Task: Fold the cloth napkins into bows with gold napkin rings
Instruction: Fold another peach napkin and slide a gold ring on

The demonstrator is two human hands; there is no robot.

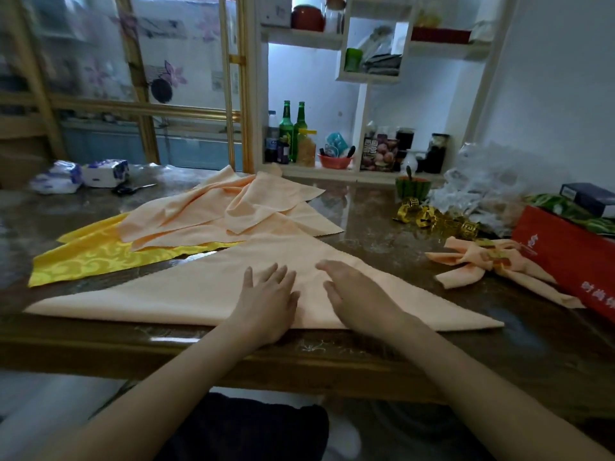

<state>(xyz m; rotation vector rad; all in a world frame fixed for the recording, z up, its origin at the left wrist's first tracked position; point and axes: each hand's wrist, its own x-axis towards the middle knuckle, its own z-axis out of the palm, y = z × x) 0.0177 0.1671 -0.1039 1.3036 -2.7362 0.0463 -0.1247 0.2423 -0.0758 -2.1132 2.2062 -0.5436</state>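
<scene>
**One bow made, the second napkin only at its first fold**

The dark, glossy counter [382, 224] carries the whole job. Nearest the person, lying along the front edge, is the working napkin [166, 291] – a peach cloth folded into a wide flat triangle, its long edge toward the person and its point away. As far as can be judged, that is only the opening fold; the narrowing folds, the gathering at the middle and the ring are all yet to come.

Behind it lies a loose heap of peach napkins [233, 211], crumpled and unfolded, partly overlapping a yellow cloth [93, 257] spread flat beneath them. How many napkins the heap holds cannot be counted, but it looks like several, so most of the task is ahead.

On the right, just beside a red box [565, 257], sits the finished bow [466, 261] – peach, cinched at its middle by a gold band. It seems to be the only one done.

Both hands are on the triangle near its centre. The left hand [266, 294] lies palm down, fingers spread and straight, its grip released and pressing the cloth flat. The right hand [356, 294] is beside it, fingers straight too, grip released, holding nothing.

The spare gold napkin rings [429, 219] lie in a small cluster farther back on the right, well apart from the hands.
</scene>
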